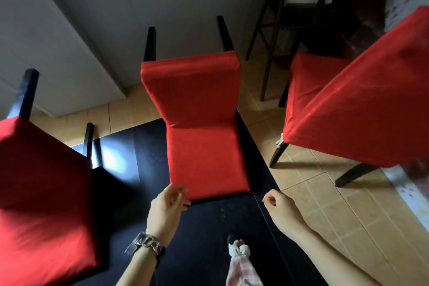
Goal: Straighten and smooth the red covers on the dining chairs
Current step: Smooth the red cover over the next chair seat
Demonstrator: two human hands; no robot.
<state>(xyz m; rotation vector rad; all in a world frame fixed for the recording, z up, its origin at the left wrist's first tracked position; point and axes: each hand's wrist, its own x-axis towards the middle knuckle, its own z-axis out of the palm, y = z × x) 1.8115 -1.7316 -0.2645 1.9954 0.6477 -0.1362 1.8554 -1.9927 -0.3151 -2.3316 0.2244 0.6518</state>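
Just beyond the left hand (166, 211) (fingers curled) lies the red cover (204, 158).

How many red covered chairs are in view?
3: the left chair, the middle chair, the right chair. Others may be out of frame.
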